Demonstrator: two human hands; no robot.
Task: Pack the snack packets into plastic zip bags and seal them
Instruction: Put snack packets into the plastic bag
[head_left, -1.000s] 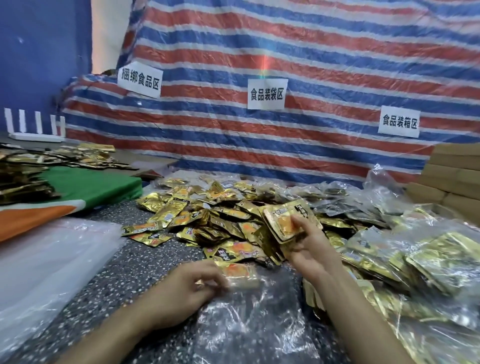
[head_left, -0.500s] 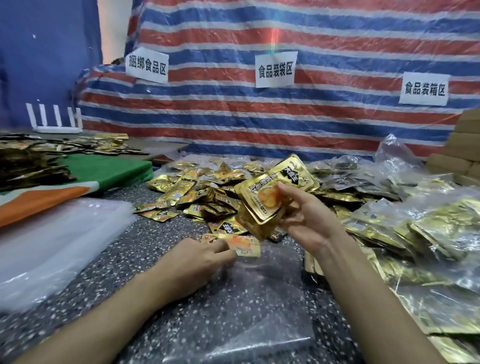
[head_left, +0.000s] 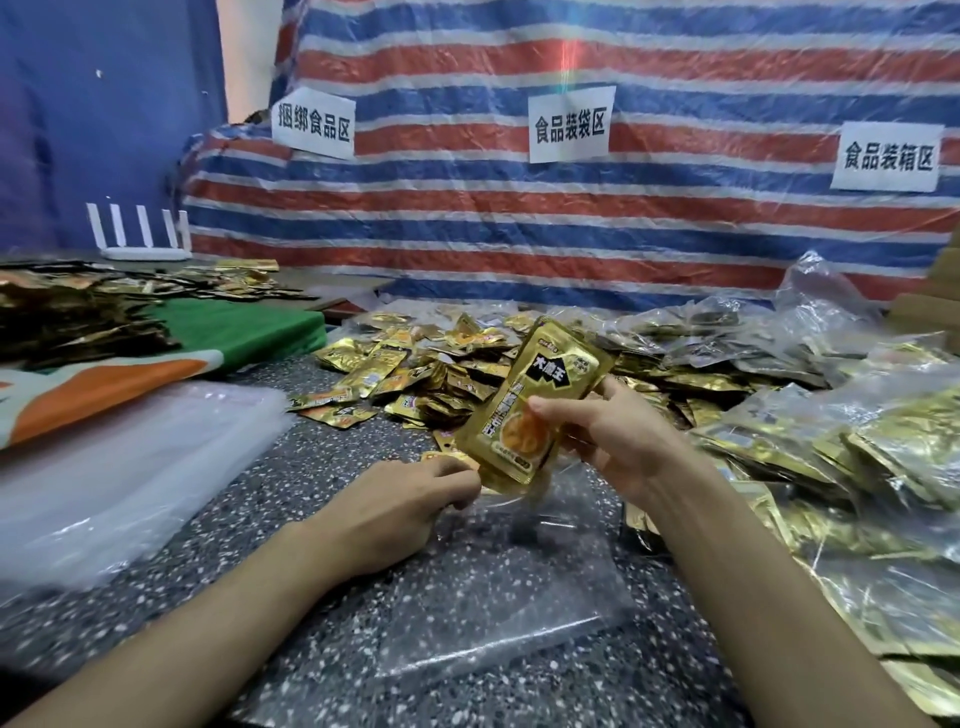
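Note:
My right hand (head_left: 618, 441) grips a small stack of gold snack packets (head_left: 530, 410), tilted with the lower end pointing down at the mouth of a clear zip bag (head_left: 498, 587). The bag lies flat on the speckled table in front of me. My left hand (head_left: 400, 509) pinches the bag's far edge at the mouth, just below the packets. A heap of loose gold packets (head_left: 431, 374) lies behind my hands.
Filled clear bags of gold packets (head_left: 852, 467) pile up on the right. A stack of empty clear bags (head_left: 104, 478) lies on the left, beside a green and orange cloth (head_left: 228, 332). A striped tarp (head_left: 571, 218) with white signs hangs behind.
My right hand has turned the packet stack more upright and brought its lower end down to the bag's mouth. My left hand has shifted onto the bag's edge.

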